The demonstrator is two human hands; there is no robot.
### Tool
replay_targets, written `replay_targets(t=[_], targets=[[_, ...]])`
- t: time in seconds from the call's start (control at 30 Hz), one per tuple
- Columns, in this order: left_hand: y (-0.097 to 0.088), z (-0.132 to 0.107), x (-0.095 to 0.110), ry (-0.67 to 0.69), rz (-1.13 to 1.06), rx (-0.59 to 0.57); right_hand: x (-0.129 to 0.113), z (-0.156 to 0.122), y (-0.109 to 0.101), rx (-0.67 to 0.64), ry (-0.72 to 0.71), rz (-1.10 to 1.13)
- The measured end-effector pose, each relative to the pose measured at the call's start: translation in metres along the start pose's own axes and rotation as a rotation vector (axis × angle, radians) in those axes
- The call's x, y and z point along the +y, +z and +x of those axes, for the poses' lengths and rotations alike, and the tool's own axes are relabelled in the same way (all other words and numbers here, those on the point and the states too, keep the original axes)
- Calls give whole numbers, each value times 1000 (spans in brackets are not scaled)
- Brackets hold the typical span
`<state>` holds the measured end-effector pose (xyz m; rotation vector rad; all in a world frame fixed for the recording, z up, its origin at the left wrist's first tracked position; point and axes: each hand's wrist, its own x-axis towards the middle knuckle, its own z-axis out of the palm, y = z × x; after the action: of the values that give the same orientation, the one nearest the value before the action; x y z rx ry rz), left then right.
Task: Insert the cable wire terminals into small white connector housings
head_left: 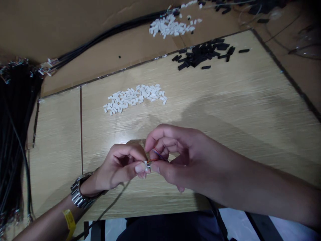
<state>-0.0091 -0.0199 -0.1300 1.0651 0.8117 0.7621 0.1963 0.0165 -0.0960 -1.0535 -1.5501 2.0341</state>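
Note:
My left hand [122, 167] and my right hand [175, 154] meet above the near part of a light wooden board [225, 110]. Between thumb and forefinger my left hand pinches a small white connector [145, 164]. My right hand pinches thin red and blue wires [157, 153] whose ends meet the connector. A black cable [110, 206] trails from the hands down toward me. My left wrist wears a metal watch [79, 192] and a yellow band.
A pile of white connectors [135, 97] lies on the board beyond my hands. Black connectors [203, 55] lie at the far right, more white ones [173, 26] on the cardboard behind. A bundle of black cables [15, 134] fills the left edge.

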Motion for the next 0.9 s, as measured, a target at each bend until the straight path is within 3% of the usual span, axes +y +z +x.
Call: replay_targets(t=[0.33,0.5,0.9], targets=[[0,1,0,73,155,28,-4,-3,7,95,165,185],[2,0,1,96,254,57,5,-7,14,187,135,216],[5,2,-6,435,547,94,4,-12,13,203,231,172]])
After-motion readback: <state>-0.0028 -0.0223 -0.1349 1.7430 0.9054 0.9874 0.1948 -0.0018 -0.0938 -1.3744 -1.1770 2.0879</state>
